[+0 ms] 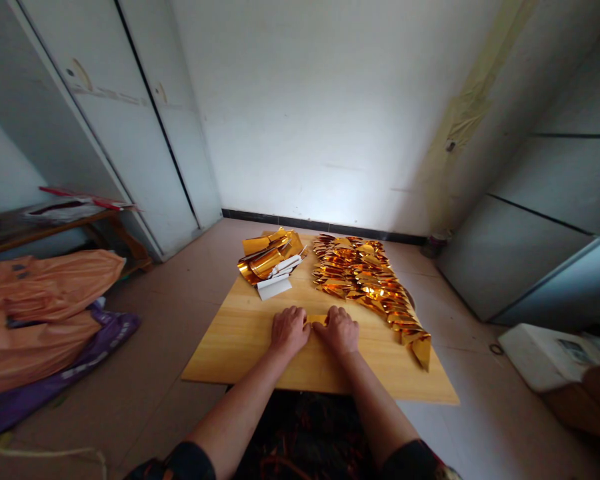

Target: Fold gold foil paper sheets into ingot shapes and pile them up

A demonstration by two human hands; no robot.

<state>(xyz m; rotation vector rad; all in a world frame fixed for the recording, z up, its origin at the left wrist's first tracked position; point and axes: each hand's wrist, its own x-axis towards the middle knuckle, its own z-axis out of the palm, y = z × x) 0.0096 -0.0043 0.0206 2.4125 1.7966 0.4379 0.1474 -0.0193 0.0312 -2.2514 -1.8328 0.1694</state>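
My left hand [289, 328] and my right hand [342, 329] rest close together near the middle of a wooden board [235, 353]. Between them is a small piece of gold foil paper [319, 319], gripped at its two ends by curled fingers. Most of the piece is hidden behind my hands. Beyond my left hand lies a loose pile of gold foil sheets [265, 263], some with their white side up [275, 287]. Rows of folded gold foil pieces [360, 270] spread over the board's right side, trailing down to its right edge.
Grey cabinets [115, 100] stand at the left, and a grey door-like panel [535, 220] at the right. Orange cloth [40, 287] and a purple bag [105, 340] lie at the left. A white box [545, 353] sits on the floor at the right.
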